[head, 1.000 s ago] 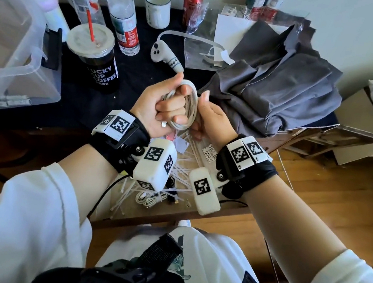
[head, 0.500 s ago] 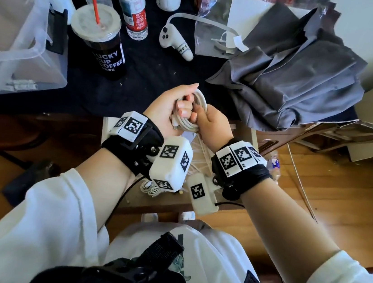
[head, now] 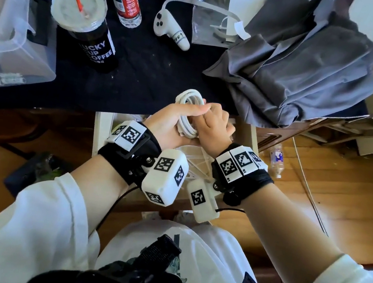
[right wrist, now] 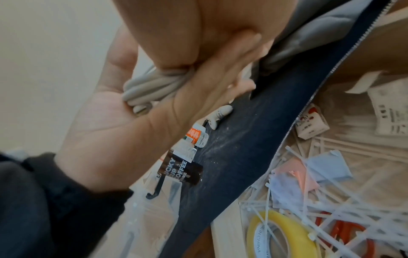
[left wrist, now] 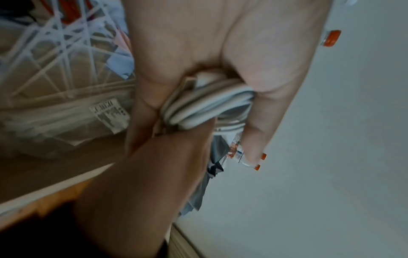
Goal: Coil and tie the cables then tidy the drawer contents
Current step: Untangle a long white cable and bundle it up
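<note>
At the centre of the head view, the left hand [head: 171, 125] curls its grip around the coiled white cable [head: 188, 110], and the right hand [head: 216, 126] closes on the same coil, above the open drawer [head: 102, 127] of zip ties [right wrist: 326, 206].

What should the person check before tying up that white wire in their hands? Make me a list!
1. Wire wound into loops: ok. The white cable is a neat coil.
2. Coil held firmly: ok. The left hand holds it in the palm and the right hand grips its other side.
3. Loose plug end tucked in: cannot tell; the hands hide the ends.
4. Tie already on the coil: not ok; none shows on it.
5. Ties close by: ok. White zip ties lie scattered in the open drawer under the hands.
6. A hand free to pick a tie: not ok; both are busy with the coil.
</note>
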### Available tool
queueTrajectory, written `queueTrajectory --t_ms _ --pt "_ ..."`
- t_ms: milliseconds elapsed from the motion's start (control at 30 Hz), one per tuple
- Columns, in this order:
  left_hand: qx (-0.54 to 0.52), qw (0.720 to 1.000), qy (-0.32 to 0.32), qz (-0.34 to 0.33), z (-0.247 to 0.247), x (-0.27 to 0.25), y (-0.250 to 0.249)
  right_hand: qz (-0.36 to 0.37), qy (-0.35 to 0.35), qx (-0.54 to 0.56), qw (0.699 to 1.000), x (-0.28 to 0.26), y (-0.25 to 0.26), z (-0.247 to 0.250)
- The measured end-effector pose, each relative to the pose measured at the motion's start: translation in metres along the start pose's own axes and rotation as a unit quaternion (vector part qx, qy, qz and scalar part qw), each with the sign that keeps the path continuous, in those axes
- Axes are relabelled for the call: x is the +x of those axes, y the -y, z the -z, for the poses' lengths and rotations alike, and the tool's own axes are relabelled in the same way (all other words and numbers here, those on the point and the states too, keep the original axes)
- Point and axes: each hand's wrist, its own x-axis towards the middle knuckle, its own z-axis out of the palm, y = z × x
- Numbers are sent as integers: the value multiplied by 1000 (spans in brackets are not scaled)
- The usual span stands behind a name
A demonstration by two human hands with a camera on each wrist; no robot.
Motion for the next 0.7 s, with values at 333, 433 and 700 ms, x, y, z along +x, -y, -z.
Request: queueTrajectory --t_ms 333,433,700 --pt "173 982 -56 48 -6 21 -1 11 132 -183 974 25 -22 26" --pt "186 979 -55 66 -2 22 -4 15 164 153 974 27 -23 52" --pt "338 938 -78 14 -18 35 7 68 191 47 978 26 -16 58"
